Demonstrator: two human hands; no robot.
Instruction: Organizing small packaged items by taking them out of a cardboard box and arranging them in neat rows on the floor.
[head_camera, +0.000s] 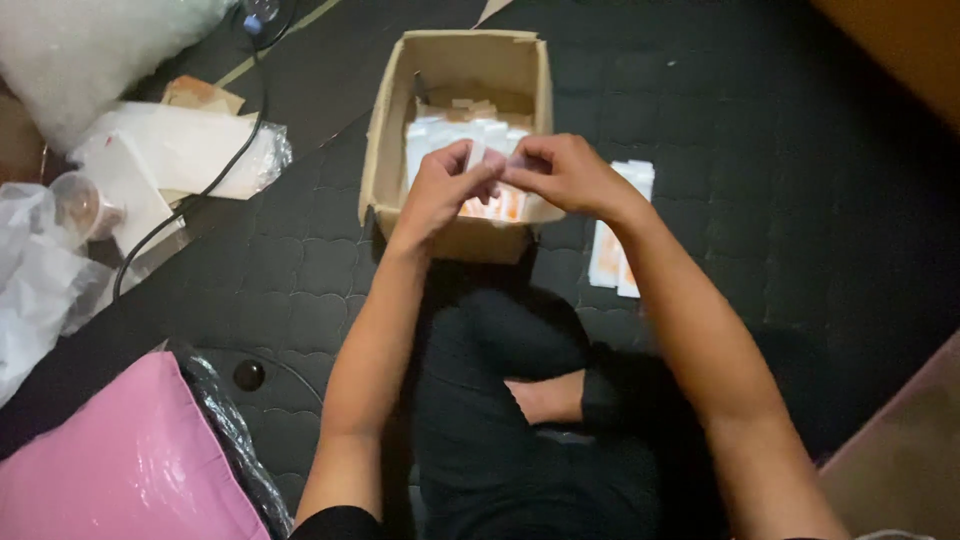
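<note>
Small clear packet (497, 160), white-orange, pinched by both hands

Person seen from above: left hand (440, 190) and right hand (570, 175), both bare, without rings, watch or gloves. Forearms uncovered to above the elbows; a dark sleeve edge shows at the left upper arm. Black trousers; one bare foot.

Cardboard box (385, 150): plain tan-brown. Packets inside box (455, 135): white. Flat packet (497, 203) under the hands: white with orange print. Stack of packets (615, 250) beside box: white, orange markings. Floor mat (780, 190): dark grey, quilted scallop pattern. Cushion (120, 460): pink, in clear wrap. Cable (215, 180): black. Trousers (490, 420): black.
</note>
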